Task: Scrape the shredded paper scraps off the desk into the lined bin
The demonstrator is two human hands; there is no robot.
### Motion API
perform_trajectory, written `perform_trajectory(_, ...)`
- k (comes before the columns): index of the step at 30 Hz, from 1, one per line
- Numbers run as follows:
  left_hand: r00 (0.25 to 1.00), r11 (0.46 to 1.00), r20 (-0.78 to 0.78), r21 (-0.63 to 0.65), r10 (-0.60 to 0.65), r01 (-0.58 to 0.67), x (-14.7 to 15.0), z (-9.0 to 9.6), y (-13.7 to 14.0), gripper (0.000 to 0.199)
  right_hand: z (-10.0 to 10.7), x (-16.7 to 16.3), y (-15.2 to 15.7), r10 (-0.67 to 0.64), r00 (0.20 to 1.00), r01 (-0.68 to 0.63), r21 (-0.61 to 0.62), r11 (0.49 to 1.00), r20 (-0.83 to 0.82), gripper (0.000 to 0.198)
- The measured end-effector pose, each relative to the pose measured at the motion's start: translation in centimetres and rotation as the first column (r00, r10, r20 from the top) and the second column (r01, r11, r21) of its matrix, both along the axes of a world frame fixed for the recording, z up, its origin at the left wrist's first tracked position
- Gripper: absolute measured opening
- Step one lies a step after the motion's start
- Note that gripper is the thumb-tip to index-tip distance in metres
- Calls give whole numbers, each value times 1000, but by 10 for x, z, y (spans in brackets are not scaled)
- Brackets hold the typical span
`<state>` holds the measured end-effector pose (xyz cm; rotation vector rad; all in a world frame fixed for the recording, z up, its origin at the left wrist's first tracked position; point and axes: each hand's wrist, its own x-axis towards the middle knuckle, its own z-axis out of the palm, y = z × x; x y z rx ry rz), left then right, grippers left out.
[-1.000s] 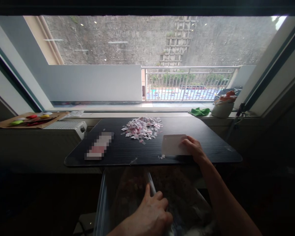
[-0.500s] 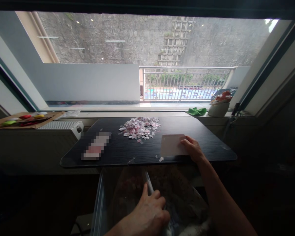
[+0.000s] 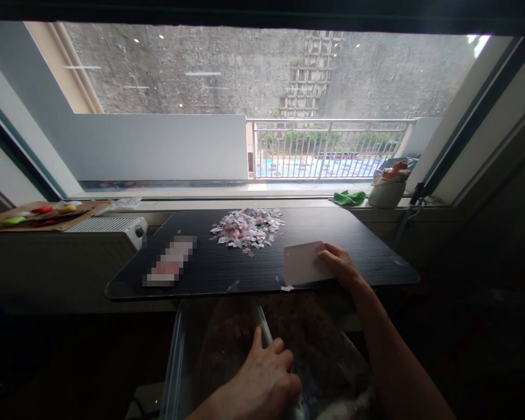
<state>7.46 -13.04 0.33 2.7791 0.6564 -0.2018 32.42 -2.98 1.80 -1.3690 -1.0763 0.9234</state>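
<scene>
My right hand [image 3: 339,265] grips a thin white plastic scraper [image 3: 301,262] by its right end, above the front right part of the black table [image 3: 350,230]. The scraper's lower edge is beside a few loose paper scraps [image 3: 287,288] at the table's front edge. Further back lies a heap of small white and pinkish paper scraps [image 3: 247,226], apart from the scraper. Below the table my left hand [image 3: 269,370] is closed round the pale, narrow edge [image 3: 263,322] of what looks like a clear plastic box; its contents are dim.
A blurred-out flat item [image 3: 170,262] lies on the table's left. Behind, the windowsill carries a green cloth [image 3: 347,198] and a white pot [image 3: 385,193]. At left, cardboard with colourful items [image 3: 48,214] rests by a radiator [image 3: 109,224].
My right hand has tilted the scraper and shifted it slightly left and toward the front edge, to the loose scraps there. My left hand stays on the pale edge.
</scene>
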Motion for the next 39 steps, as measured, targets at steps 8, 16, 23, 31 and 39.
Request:
perform_trajectory(8,1000,1000,2,-8,9,-9,0,3,0,14,1,-1,-3,20,999,-20,10,1000,-34,21)
perform_trajectory(16,999,1000,37,15,2,-3,-1,-3,-1,12,-4,-1,0,-34,999,34,53,998,-3,21)
perform_trajectory(23,999,999,52,54,-10,7,-1,-8,0,14,-2,-9,7,11,993,-13,9,1000,121,21)
perform_trajectory(31,999,995,34,93,-34,30,2,-9,2,14,13,-60,40,130,986,-122,-83,989,105,18)
perform_trajectory(39,999,998,32,65,-21,19,2,1,-1,13,35,9,17,20,982,21,-213,977,187,11)
